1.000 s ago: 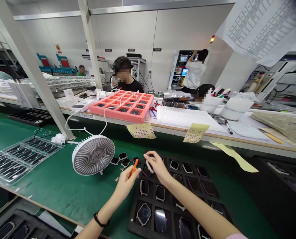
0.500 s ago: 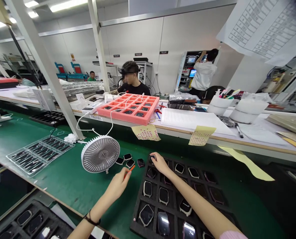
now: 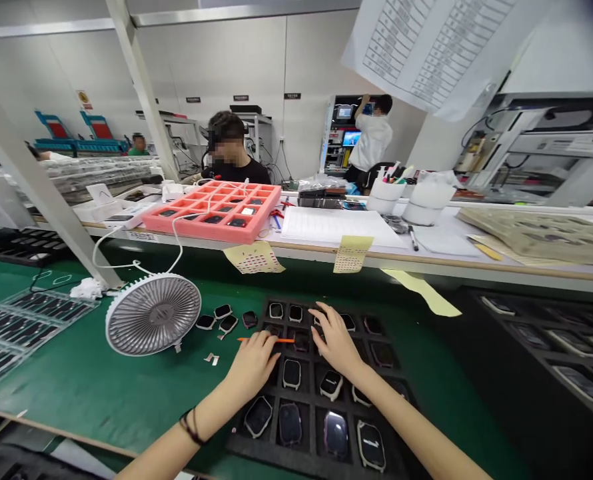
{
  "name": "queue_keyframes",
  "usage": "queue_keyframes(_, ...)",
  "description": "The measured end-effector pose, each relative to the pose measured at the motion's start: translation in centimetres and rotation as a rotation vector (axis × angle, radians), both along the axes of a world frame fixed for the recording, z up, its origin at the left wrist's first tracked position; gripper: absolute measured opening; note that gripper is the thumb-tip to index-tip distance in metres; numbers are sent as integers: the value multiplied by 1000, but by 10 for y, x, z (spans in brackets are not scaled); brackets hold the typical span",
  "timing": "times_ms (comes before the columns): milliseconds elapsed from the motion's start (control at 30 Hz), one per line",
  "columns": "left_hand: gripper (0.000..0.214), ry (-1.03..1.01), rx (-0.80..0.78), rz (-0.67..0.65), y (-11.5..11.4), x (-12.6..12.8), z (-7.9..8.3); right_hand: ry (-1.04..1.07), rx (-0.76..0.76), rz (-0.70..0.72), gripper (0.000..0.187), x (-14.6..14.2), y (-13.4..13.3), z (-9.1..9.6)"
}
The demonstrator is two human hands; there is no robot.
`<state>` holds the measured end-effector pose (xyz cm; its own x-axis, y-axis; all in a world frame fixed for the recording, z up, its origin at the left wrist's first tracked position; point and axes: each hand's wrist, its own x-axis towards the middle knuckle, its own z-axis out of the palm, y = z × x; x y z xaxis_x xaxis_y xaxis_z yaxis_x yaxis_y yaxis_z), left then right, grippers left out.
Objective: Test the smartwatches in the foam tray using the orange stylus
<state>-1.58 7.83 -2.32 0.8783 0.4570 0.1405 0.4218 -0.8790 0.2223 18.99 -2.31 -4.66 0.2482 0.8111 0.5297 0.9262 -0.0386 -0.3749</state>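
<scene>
A black foam tray [image 3: 416, 400] lies on the green bench in front of me, its pockets filled with several watch bodies [image 3: 291, 372]. My left hand [image 3: 252, 363] rests over the tray's left side with fingers curled round a thin orange stick [image 3: 266, 340], which lies level. My right hand [image 3: 334, 338] reaches over the tray's upper middle, fingers spread down onto the pockets; whether it holds anything is hidden. Three loose watch bodies [image 3: 222, 312] lie on the mat left of the tray.
A small white fan [image 3: 152, 322] stands at the left, its cable running up to a pink tray [image 3: 211, 230] on the raised shelf. Clear blister trays [image 3: 21, 327] lie far left; another black tray [image 3: 551, 340] sits right. A person sits behind the shelf; others are further back.
My left hand has moved right with the orange stick, from the mat onto the tray's left side. My right hand has drawn back slightly over the tray. My view has shifted right.
</scene>
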Motion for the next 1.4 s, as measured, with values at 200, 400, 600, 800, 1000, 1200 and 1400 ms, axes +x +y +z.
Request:
queue_keyframes(200,50,1,-43,-53,-19,-40,-21,44,-41,-17,42,2,-13,-10)
queue_keyframes(400,48,132,-167,-232,-31,-45,9,116,-55,23,41,3,-17,-4)
queue_keyframes(600,29,130,-189,-345,-29,-51,41,181,-29,14,41,8,-26,-1)
queue_keyframes(800,55,292,-163,-455,-24,-54,54,209,-14,45,38,7,-26,3)
queue_keyframes(1000,65,363,-23,-454,-34,-49,46,241,-12,62,36,7,-28,5)
queue_keyframes(1200,57,343,-21,-561,-28,-51,47,249,-10,102,34,8,-28,5)
queue_keyframes(1400,44,320,-37,-595,-18,-51,48,241,25,116,32,11,-28,4)
